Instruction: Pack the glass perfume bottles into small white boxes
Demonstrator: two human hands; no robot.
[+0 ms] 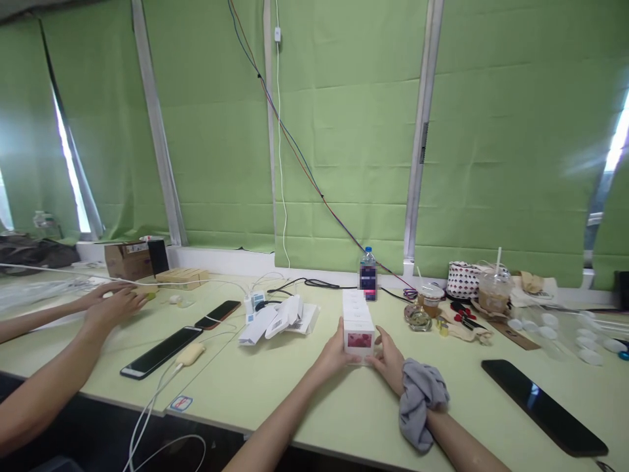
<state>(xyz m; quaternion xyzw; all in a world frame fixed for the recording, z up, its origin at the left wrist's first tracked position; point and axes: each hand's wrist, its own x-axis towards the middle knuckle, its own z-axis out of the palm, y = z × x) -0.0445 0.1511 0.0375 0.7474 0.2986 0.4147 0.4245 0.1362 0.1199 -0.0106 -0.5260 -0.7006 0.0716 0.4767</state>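
Note:
A row of small white boxes (pixel 358 321) stands on the table in front of me, one behind another. The nearest box carries a pink picture on its front face. Around the left side of the row, my left hand (pixel 335 353) is closed with its thumb at the front bottom edge. From the right, my right hand (pixel 390 359) grips the same row, its thumb by the lower front corner and its fingers bent along the side. A grey scrunchie (pixel 421 403) circles my right wrist. Left of the boxes lie several flattened white cartons (pixel 280 320) in a loose pile.
A power strip (pixel 253 305) sits behind the cartons, and a bottle (pixel 368 275) behind the boxes. Phones (pixel 162 352) lie left; a black phone (pixel 543 406) lies right. Drink cups (pixel 494 292) and white lids (pixel 548 328) stand back right. A co-worker's hands (pixel 115 305) work at far left.

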